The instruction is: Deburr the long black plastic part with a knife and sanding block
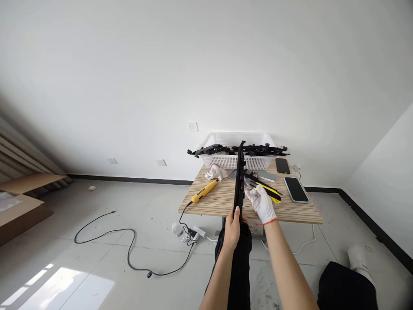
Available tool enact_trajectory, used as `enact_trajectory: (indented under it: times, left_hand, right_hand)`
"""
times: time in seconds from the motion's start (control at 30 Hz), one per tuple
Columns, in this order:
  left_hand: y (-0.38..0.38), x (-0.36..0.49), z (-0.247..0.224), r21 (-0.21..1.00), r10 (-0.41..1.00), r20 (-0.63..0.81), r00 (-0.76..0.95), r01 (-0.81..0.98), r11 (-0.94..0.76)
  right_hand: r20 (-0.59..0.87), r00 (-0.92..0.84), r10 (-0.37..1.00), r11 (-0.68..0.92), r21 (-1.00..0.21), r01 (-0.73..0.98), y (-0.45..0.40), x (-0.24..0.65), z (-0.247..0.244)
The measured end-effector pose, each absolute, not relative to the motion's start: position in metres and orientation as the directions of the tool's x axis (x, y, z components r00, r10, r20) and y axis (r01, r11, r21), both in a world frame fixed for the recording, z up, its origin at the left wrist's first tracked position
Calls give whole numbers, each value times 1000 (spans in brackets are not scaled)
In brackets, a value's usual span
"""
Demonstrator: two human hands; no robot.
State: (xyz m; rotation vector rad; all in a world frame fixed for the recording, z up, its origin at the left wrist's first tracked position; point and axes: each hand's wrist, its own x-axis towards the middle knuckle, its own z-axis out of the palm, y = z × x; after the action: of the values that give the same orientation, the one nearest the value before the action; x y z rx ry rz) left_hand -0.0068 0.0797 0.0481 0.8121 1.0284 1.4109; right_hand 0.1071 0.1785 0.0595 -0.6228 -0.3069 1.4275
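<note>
A long black plastic part (239, 181) stands nearly upright in front of the table, its lower end held by my bare left hand (232, 228). My right hand (262, 203), in a white glove with a red cuff, is closed around a yellow and black utility knife (269, 191), beside the part's right side. Behind them, a white basket (222, 162) holds more black plastic parts (266, 150), some reaching past its rim. A yellow corded tool (205, 191) lies left on the wooden table (219, 204), near a crumpled white glove (215, 172).
Two phones, one dark (282, 165) and one light-edged (296, 190), lie at the table's right. A grey-green flat block (266, 176) is near the basket. Below, a black cable (130, 254), a power strip (195, 237) and a clear bottle (178, 231) are on the floor.
</note>
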Motion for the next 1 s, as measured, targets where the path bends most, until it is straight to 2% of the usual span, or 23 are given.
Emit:
enact_trajectory:
  times: [0.57, 1.0]
  left_hand:
    - [81, 3, 50, 863, 983, -151, -102, -500, 81]
    - [81, 11, 46, 875, 986, -139, -97, -478, 76]
  right_hand:
    - [-193, 226, 955, 69, -596, -800, 177, 108, 62]
    - [-190, 236, 953, 69, -623, -780, 173, 107, 66]
